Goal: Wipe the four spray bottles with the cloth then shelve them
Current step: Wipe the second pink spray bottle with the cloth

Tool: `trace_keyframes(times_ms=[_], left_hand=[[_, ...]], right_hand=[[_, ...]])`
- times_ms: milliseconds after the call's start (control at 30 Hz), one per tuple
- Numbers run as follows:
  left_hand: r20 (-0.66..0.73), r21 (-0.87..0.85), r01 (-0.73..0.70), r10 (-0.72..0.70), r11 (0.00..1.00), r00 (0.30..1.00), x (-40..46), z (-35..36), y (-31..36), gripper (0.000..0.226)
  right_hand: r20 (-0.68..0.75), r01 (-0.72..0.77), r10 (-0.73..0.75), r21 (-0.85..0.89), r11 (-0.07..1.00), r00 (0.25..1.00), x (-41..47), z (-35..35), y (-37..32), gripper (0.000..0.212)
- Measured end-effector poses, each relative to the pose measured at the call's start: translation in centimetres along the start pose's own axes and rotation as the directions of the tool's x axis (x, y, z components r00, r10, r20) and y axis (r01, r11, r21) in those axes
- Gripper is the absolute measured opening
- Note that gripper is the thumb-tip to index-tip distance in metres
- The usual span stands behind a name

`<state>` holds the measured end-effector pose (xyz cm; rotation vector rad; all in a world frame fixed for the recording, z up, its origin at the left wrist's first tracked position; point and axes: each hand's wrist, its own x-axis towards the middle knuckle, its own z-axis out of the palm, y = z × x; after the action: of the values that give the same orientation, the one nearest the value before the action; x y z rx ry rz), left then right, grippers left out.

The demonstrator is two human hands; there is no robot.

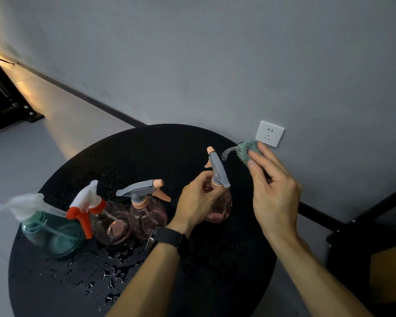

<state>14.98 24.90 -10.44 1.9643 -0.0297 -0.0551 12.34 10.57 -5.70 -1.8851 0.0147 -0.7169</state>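
Pink-tinted plastic makes up three of the four spray bottles on the wet round black table [55,282], the fourth being a teal bottle [55,234] at far left. The left hand [198,202] is gripping the rightmost pink bottle [220,207] at its neck, tilting its grey sprayer. The right hand [272,188] is pinching a fuzzy green cloth [246,151] just beside it.

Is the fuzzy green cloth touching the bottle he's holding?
Apart. The head view shows black table between the cloth in the right hand and the pink bottle gripped by the left hand.
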Motion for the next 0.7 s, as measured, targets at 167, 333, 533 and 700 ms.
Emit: trace_keyframes(times_ms=[167,333,533,700], left_hand=[[0.097,0.084,-0.033,0.025,0.996,0.995,-0.2,0.0,-0.5,0.029],[0.14,-0.013,0.013,-0.011,1.0,0.99,-0.9,0.5,-0.7,0.023],[0.102,-0.218,0.114,-0.094,0.969,0.99,-1.1,-0.1,0.4,0.024],[0.122,-0.409,0.16,-0.12,0.899,0.985,-1.4,-0.3,1.8,0.054]], right_hand=[[0.004,-0.009,0.009,0.013,1.0,1.0,0.0,0.0,-0.1,0.024],[0.001,-0.005,0.005,0.009,1.0,1.0,0.1,-0.1,0.1,0.024],[-0.021,-0.037,0.037,0.031,0.999,0.999,0.2,-0.3,0.4,0.024],[-0.02,-0.076,0.078,0.064,0.995,0.997,0.0,-0.6,0.2,0.024]])
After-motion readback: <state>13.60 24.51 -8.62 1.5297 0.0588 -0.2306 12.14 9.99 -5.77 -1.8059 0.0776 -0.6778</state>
